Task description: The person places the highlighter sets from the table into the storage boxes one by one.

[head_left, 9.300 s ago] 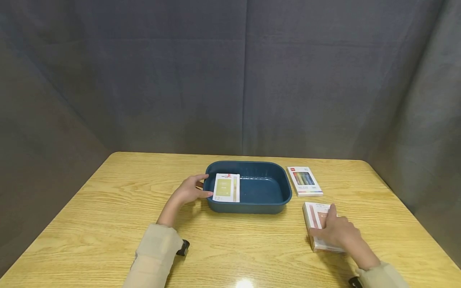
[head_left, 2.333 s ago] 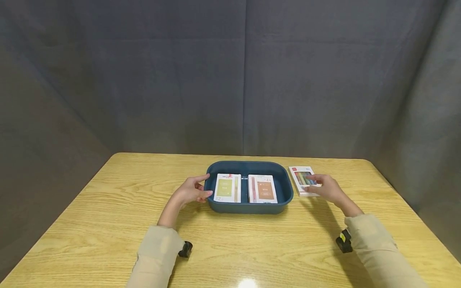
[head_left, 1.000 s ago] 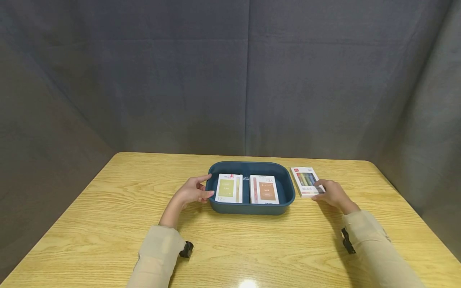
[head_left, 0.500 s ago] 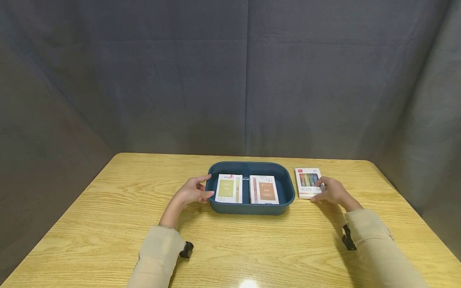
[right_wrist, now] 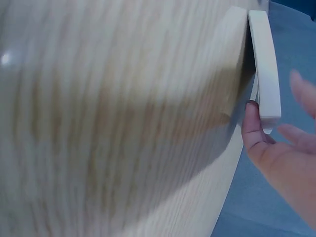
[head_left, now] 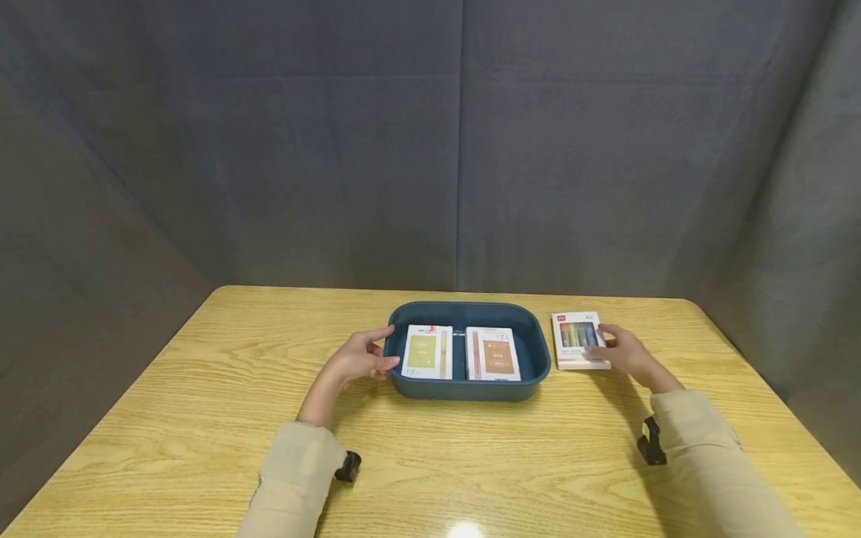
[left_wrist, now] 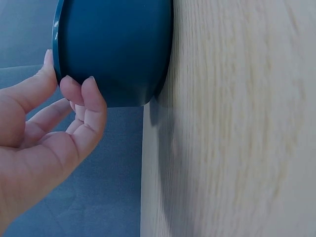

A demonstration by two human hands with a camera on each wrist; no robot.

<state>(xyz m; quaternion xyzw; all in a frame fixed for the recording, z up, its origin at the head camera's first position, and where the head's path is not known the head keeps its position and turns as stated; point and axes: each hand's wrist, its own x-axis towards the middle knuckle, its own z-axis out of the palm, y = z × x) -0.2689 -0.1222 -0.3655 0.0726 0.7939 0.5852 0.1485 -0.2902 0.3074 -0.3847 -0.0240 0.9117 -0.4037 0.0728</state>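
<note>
A dark blue rectangular tub (head_left: pixel 471 390) stands on the table. My left hand (head_left: pixel 356 357) holds its left rim; in the left wrist view bent fingers (left_wrist: pixel 93 106) touch the outer wall. Inside lie two white boxes side by side, one with a yellow-green panel (head_left: pixel 422 351) and one with an orange panel (head_left: pixel 498 357). Right of the tub is a white box of coloured sticks (head_left: pixel 577 336), its window up. My right hand (head_left: pixel 628 355) grips its right side. In the right wrist view, one fingertip (right_wrist: pixel 252 111) is under the raised box edge (right_wrist: pixel 266 69).
The light wooden table (head_left: pixel 437 463) runs out to both sides and in front of the tub. Dark grey cloth (head_left: pixel 336 164) hangs behind and beside it. A small black device (head_left: pixel 347 467) is worn on each wrist.
The orange-panelled box has gone from the table's right side into the tub. My right hand has since moved to the box of coloured sticks, turning it and shifting it slightly right. My left hand stays.
</note>
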